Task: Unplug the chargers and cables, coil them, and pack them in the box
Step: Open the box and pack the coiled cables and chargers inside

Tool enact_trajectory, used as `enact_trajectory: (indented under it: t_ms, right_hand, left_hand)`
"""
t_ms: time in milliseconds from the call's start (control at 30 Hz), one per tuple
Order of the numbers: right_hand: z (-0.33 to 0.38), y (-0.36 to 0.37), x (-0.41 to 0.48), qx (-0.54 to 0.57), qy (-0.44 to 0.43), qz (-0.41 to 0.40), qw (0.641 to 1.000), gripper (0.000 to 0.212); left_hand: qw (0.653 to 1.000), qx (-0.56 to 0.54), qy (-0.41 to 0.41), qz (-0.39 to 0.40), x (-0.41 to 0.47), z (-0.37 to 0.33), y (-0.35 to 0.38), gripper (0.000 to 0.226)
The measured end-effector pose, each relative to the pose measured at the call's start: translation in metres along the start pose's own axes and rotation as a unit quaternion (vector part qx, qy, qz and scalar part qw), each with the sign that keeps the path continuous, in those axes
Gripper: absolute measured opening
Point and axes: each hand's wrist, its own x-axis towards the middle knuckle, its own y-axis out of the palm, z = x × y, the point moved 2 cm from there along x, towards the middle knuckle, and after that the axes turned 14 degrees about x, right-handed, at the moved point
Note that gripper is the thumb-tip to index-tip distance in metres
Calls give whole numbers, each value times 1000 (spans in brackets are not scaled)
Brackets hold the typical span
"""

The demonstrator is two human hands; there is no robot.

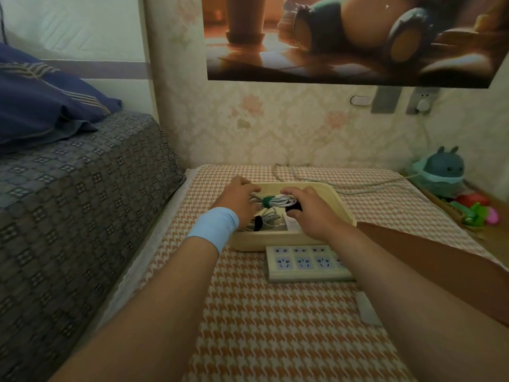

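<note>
Both grips are closed on the same bundle: the left hand [238,199] curls its fingers round the left end of the coiled white cable [283,200], and the right hand [311,213] has its fingers hooked over the right end with the thumb tucked below. A green tie [267,201] wraps the coil between the two hands. Something small and black [293,208] sits at the right thumb, and I cannot tell what it is. The coil is held over the opening of the cream box [261,241], which stands on the checked tabletop [275,326]. Down inside the box lies a second coil [271,216], bound with a black tie [257,223], and a white card [292,224] just beside it. A pale blue wristband [213,230] is on the left wrist. Just in front of the box, a power strip [303,263] lies flat with its sockets facing up. Behind the box, a loose cable [371,184] trails across the tabletop toward the wall, where a white charger [423,105] sits in a socket. A blue plush toy [443,172] stands at the far right, and a bed [82,188] with a blue pillow [41,100] runs along the left.
</note>
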Motion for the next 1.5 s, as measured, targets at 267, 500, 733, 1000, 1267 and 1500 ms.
enact_trajectory:
  t_ms: [267,500,733,1000,1267,1500]
  right_hand:
    - [-27,20,62,-98,8,28,995,51]
    - [-41,32,76,-73,42,15,996,52]
    - [-39,24,66,-97,85,60,990,47]
    - [-4,-2,4,-41,24,19,999,42]
    - [23,-56,-92,-7,12,-14,1000,27]
    - [-5,-88,-177,-45,99,61,992,23]
  left_hand:
    - [983,158,15,89,37,4,39,49]
    - [950,279,-7,144,40,14,46,57]
    - [956,248,22,154,33,6,39,54]
    - [986,128,93,54,-4,-38,7,39]
    - [982,88,144,82,-71,-114,-18,31]
    - [964,82,176,180,-120,-181,-5,29]
